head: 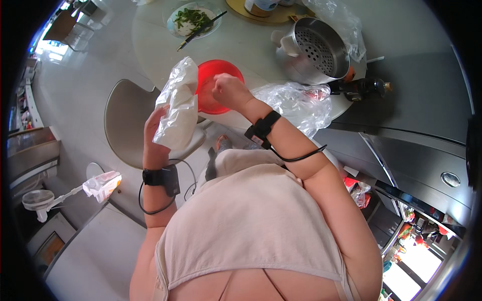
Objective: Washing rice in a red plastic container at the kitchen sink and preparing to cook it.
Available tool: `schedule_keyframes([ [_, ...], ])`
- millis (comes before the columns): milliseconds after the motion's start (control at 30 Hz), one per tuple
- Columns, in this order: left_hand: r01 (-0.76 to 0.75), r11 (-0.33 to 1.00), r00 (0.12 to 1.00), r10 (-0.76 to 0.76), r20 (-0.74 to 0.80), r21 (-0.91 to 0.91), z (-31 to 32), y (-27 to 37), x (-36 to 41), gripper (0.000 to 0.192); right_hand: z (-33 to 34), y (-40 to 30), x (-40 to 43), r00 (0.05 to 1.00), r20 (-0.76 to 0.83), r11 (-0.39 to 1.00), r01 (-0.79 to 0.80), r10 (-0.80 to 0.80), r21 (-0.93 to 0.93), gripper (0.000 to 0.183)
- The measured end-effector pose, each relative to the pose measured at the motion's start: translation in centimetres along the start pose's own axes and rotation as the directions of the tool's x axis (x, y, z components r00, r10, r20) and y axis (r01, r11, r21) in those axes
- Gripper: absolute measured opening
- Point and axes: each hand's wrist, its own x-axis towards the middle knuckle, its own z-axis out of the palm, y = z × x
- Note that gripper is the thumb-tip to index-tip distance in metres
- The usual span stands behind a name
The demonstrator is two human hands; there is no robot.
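Observation:
My left hand (155, 129) holds a crumpled white plastic bag (177, 113) upright at the left side of a red plastic basin (208, 99). The bag's lower part looks filled with something pale, and it hides some of my fingers. Over the basin hovers my right hand (230, 92), its fingers curled in; whether anything is pinched inside them cannot be seen. The right hand also covers part of the basin's inside. Each wrist wears a black strap with a small device and a cable.
On the glass table (150, 49) stand a plate of chopped greens (194, 20) with a dark pen-like stick (201, 31) across it, a metal steamer pot (314, 50) and a dark bottle (363, 88). Clear plastic bags (297, 103) lie right of the basin. A chair (124, 120) stands left.

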Motion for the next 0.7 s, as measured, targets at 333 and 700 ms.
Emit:
schedule_keyframes([
  [333,0.119,0.992,0.993,-0.118,-0.023,0.032,7.9,-2.9,-2.1,0.032,-12.3,4.5,-13.3,0.808,-0.406,0.860,-0.224,0.427,0.458,0.018],
  [700,0.469,0.869,0.883,-0.462,-0.080,0.159,21.3,-13.2,-0.3,0.030,-10.3,14.2,-27.5,0.520,-0.284,0.561,-0.823,0.806,0.086,0.066],
])
